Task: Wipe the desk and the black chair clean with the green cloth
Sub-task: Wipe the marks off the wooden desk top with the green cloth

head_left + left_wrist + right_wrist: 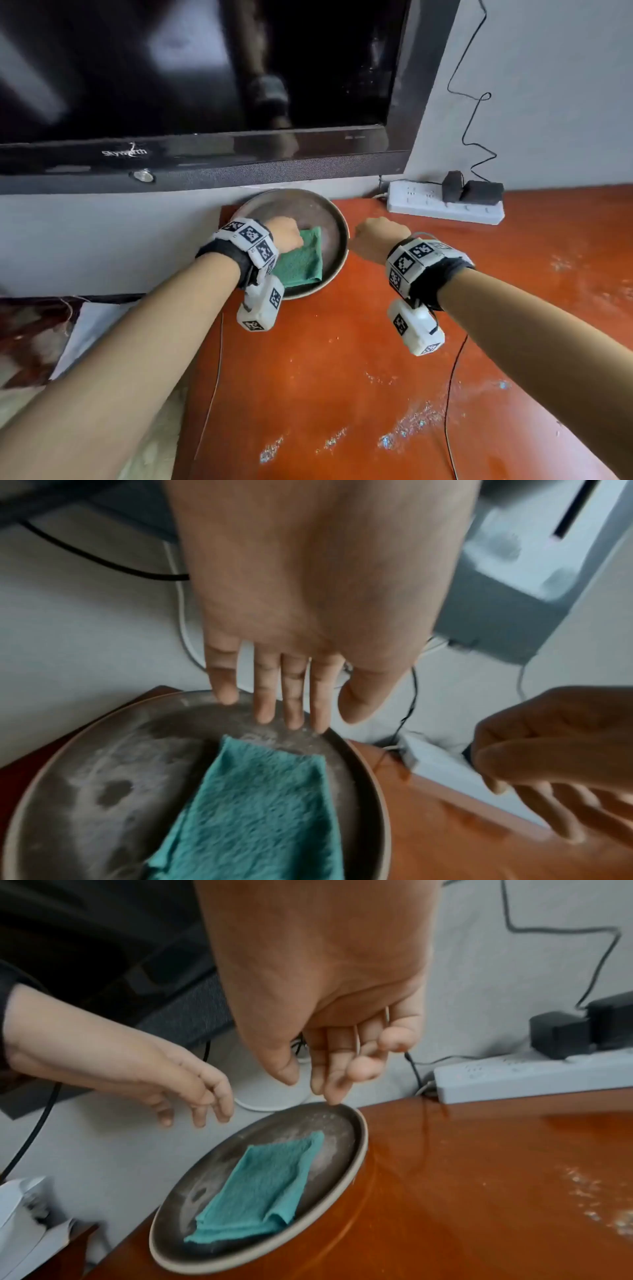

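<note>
Green cloth [301, 260] folded in dusty round dish [337, 219], far-left corner of orange desk [342, 377]. Left hand [286, 234] above it, fingers straight, empty. Right hand [376, 240] just right of dish, loosely open, empty.

Cloth in plate at the desk's far left corner, both hands above it

The cloth [301, 260] lies folded in the plate [337, 219], which sits on the desk [342, 359] against the wall, below the television [205, 85]. The left hand [284, 234] hovers over the plate's far part, above the cloth's far end, not touching it. The right hand [376, 240] hangs just right of the plate's rim. The power strip [445, 205] lies beyond the right hand, with two adapters [472, 192] plugged in on top.
</note>
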